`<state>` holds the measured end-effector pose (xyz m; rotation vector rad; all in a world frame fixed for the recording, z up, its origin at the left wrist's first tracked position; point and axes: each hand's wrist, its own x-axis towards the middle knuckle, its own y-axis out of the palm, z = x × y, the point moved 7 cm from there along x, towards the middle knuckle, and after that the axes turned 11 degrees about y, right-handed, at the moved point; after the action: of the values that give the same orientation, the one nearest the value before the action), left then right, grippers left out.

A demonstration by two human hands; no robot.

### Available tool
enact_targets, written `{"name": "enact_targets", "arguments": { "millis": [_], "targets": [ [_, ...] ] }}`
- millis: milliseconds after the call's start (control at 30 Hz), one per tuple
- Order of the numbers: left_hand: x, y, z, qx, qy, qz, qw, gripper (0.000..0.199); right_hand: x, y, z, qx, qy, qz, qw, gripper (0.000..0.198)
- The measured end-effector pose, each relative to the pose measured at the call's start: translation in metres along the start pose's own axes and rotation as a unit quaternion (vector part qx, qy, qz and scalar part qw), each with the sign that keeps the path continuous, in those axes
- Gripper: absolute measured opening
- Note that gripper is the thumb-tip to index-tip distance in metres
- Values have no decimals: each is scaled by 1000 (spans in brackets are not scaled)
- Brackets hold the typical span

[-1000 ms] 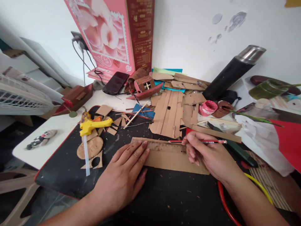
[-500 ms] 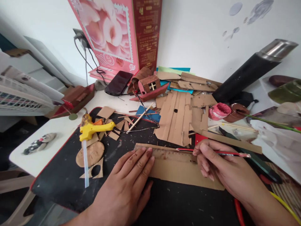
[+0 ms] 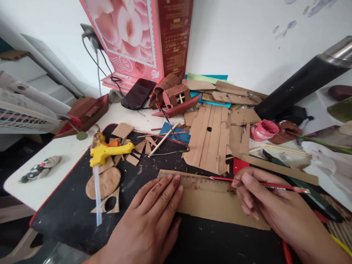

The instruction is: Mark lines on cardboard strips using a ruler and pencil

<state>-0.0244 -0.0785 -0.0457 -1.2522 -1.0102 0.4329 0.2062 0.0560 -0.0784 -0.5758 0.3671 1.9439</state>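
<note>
My left hand [image 3: 154, 209] lies flat, its fingertips pressing a clear ruler [image 3: 196, 183] onto a strip of brown cardboard [image 3: 217, 205] on the black mat. Dark smudges mark its fingers. In my right hand [image 3: 261, 198] a red pencil [image 3: 277, 186] is held between thumb and fingers, nearly level. The pencil's tip rests at or just above the ruler's far edge; contact cannot be made out. The right-hand fingers are over the right part of the ruler and strip.
Left lie a yellow glue gun [image 3: 110, 150], a clay disc [image 3: 103, 183] and cardboard scraps. Behind are a ridged cardboard sheet [image 3: 205, 146], a small model boat [image 3: 178, 102] and a phone [image 3: 138, 94]. Right are paint pots [image 3: 264, 130], a black flask [image 3: 299, 82] and a dark green cutter [image 3: 310, 198].
My view has shifted slightly, so things at the sides sit farther out. Both hands, the ruler, the cardboard strip and the pencil keep nearly the same places relative to one another.
</note>
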Motion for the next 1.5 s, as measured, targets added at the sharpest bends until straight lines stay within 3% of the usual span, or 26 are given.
{"name": "enact_targets", "arguments": {
  "millis": [367,900,1167,1500],
  "targets": [
    [-2,2,0,-30,-26,-16,999,48,1,-3,-6,-8,2,2,1000,45],
    [2,0,0,0,1,4,1000,49,1,-1,-2,-9,-5,10,1000,45],
    [0,2,1,-1,-4,-17,1000,48,0,5,3,1,10,14,1000,51],
    [-5,4,4,23,40,-22,999,66,-2,11,12,8,-4,25,1000,52]
  ]
}}
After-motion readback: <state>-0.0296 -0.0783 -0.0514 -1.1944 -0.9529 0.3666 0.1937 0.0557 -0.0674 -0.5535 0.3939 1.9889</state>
